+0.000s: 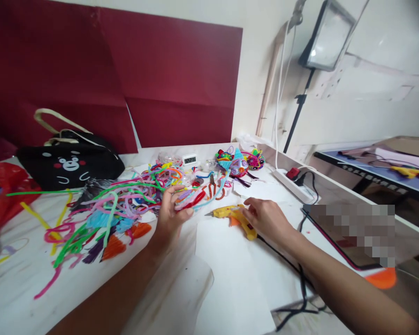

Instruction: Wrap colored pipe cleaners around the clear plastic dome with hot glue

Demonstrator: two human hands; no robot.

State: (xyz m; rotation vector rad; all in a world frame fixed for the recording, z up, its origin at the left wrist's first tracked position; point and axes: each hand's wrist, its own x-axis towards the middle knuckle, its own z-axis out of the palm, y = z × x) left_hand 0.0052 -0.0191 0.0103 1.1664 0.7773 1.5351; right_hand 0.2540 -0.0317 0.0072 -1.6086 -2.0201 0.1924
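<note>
My left hand (171, 209) is closed around a colourful pipe-cleaner piece (197, 197) with red, pink and light blue strands; a light blue strand sticks out to the right. My right hand (267, 216) has its fingers curled over the rear of a yellow hot glue gun (225, 212), whose metal nozzle points left toward the held piece. Its black cord runs from the handle under my right forearm. Behind my hands lie orange-handled pliers (212, 188). A white sheet (226, 274) lies on the table below the glue gun.
A tangled pile of pipe cleaners (115, 204) spreads on the left, before a black bag (70, 163) and a red plastic bag (12, 193). Finished-looking colourful craft pieces (239, 165) and a small digital clock (189, 160) stand at the back. A power strip (293, 186) lies right.
</note>
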